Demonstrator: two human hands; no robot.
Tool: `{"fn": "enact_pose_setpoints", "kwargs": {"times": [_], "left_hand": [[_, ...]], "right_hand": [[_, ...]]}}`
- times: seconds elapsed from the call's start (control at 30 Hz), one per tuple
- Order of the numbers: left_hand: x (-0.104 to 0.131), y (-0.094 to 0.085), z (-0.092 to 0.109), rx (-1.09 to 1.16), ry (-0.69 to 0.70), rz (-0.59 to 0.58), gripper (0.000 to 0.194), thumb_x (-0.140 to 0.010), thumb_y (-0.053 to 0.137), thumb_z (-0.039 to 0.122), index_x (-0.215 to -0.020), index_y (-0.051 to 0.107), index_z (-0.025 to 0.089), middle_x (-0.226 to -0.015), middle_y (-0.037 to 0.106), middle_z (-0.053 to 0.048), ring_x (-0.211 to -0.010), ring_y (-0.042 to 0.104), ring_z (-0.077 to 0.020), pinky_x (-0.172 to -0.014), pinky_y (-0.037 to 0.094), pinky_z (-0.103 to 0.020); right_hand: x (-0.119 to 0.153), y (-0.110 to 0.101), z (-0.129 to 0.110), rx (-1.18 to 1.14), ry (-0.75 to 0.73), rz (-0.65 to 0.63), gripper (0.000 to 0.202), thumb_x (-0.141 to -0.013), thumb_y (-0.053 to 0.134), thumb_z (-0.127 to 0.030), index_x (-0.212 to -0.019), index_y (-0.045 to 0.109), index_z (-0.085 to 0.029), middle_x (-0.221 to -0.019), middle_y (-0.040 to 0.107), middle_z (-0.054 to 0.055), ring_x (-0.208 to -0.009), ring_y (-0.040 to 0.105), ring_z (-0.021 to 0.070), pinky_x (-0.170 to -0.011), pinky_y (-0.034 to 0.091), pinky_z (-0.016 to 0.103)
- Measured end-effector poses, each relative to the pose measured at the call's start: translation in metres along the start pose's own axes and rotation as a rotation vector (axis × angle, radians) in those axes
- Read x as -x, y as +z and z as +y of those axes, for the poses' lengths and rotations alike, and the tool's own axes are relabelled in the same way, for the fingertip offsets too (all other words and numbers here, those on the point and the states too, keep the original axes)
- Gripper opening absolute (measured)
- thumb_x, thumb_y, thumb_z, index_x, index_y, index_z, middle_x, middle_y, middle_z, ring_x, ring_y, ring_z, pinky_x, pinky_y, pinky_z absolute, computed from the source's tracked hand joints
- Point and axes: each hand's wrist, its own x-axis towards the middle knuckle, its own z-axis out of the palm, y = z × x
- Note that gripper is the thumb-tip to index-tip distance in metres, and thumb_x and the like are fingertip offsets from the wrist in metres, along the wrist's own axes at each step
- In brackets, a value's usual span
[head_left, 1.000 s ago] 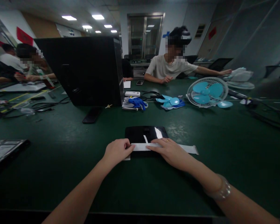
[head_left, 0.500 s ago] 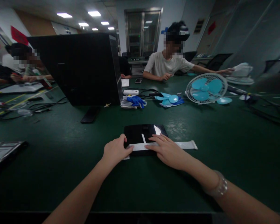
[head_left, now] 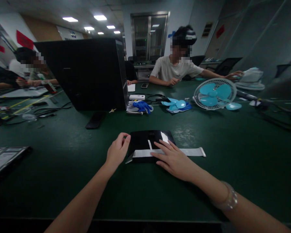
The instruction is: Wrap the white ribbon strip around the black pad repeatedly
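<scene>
1 ribbon (head_left: 142, 153) across 1 panel (head_left: 140, 139): my right hand (head_left: 173, 159), spread, likely steadies it; my left hand (head_left: 117, 149), curled alongside, pinch unclear.

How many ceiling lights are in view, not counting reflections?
6, in two rows: left near light, left middle light and left far light; right near light, right middle light and right far light. Others may be out of view.

Office-like workshop interior, identified by panel ceiling lights (head_left: 70, 19), a dark office chair (head_left: 228, 65), seated co-workers (head_left: 176, 68), and a green tabletop (head_left: 145, 194) bearing cables (head_left: 280, 115), work gloves (head_left: 141, 106) and a fan (head_left: 212, 93).
</scene>
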Motion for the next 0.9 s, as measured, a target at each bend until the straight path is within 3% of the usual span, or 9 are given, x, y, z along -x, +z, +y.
{"fn": "enact_pose_setpoints", "kwargs": {"times": [0.13,0.33,0.47,0.7,0.9], "left_hand": [[-0.003,0.003,-0.007,0.022,0.042,0.034,0.04,-0.094,0.035,0.055,-0.103,0.059,0.023,-0.077,0.062,-0.001,-0.067,0.057,-0.0175,-0.057,0.038,-0.025],[-0.003,0.004,-0.008,-0.003,0.062,0.012,0.042,-0.095,0.032,0.055,-0.104,0.058,0.022,-0.081,0.064,-0.001,-0.068,0.058,-0.016,-0.058,0.04,-0.025],[-0.002,0.002,-0.006,-0.015,0.059,-0.014,0.041,-0.095,0.033,0.053,-0.106,0.057,0.022,-0.08,0.063,-0.001,-0.067,0.058,-0.0157,-0.056,0.04,-0.024],[0.001,-0.001,-0.002,-0.06,0.049,-0.025,0.041,-0.095,0.032,0.052,-0.108,0.057,0.022,-0.072,0.058,0.001,-0.059,0.053,-0.0145,-0.051,0.035,-0.023],[0.001,0.0,-0.004,-0.064,0.057,-0.064,0.043,-0.094,0.034,0.054,-0.111,0.057,0.021,-0.071,0.057,0.001,-0.058,0.052,-0.0145,-0.05,0.035,-0.023]], "right_hand": [[-0.002,-0.003,0.001,0.013,0.01,-0.017,0.045,-0.096,0.041,-0.046,-0.14,0.046,-0.035,-0.155,0.027,0.003,-0.142,0.021,0.0275,-0.114,0.018,0.057],[-0.009,-0.009,0.019,-0.11,0.042,-0.111,0.078,-0.087,0.05,-0.06,-0.152,0.018,-0.033,-0.158,0.018,0.001,-0.144,0.016,0.0276,-0.117,0.009,0.054],[-0.012,-0.006,0.026,-0.172,0.04,-0.223,0.079,-0.087,0.047,-0.062,-0.153,0.015,-0.032,-0.158,0.014,0.001,-0.144,0.013,0.0282,-0.116,0.01,0.054],[-0.005,-0.011,0.029,-0.103,0.1,-0.259,0.08,-0.088,0.045,-0.059,-0.154,0.008,-0.031,-0.158,0.011,0.002,-0.144,0.012,0.028,-0.114,0.011,0.06],[0.021,-0.017,0.067,-0.025,0.336,-0.293,0.081,-0.087,0.041,-0.062,-0.154,0.011,-0.027,-0.158,0.012,0.003,-0.144,0.015,0.0282,-0.113,0.016,0.058]]}}
